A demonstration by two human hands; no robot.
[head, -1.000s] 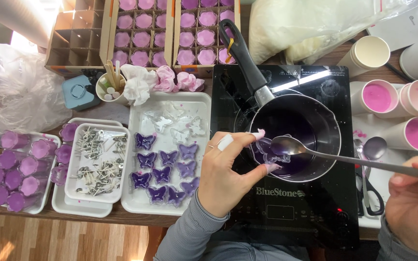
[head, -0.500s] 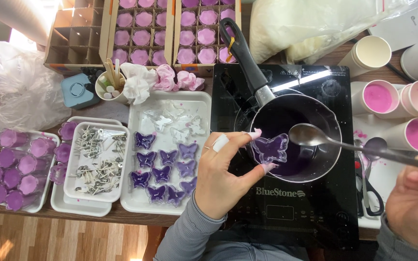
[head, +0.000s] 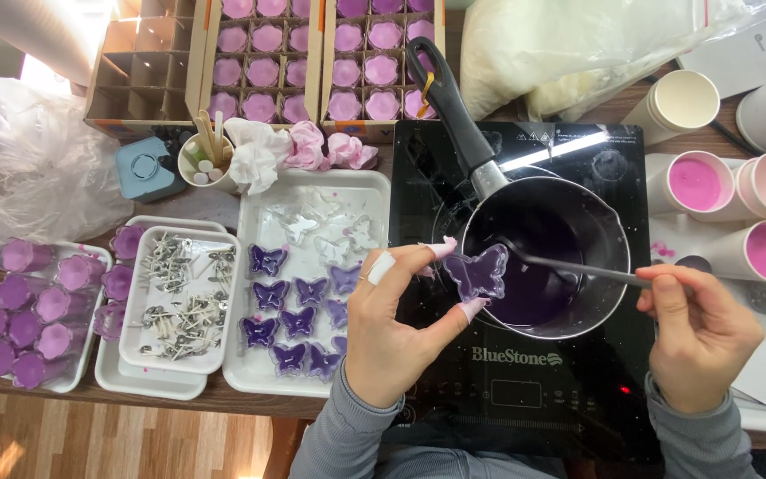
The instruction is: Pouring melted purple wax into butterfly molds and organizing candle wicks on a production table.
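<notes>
My left hand (head: 396,324) pinches a clear butterfly-shaped mould (head: 477,272) filled with purple wax, held level over the near-left rim of a dark saucepan (head: 600,232). The pan holds purple liquid wax and stands on a black induction cooktop (head: 498,390). My right hand (head: 700,333) grips the handle of a metal spoon (head: 578,269); its bowl dips into the wax inside the pan, just right of the mould.
Left of the cooktop a white tray (head: 374,182) carries filled purple butterfly moulds (head: 294,324) and clear ones. A smaller tray (head: 183,302) holds metal wick tabs. Purple flower candles (head: 24,324) lie far left. Pink-filled paper cups (head: 738,217) stand right, boxed pink candles (head: 312,62) behind.
The spoon has dropped from above the butterfly mould down into the wax in the pan. My left hand has kept the mould nearly in place over the pan's rim.
</notes>
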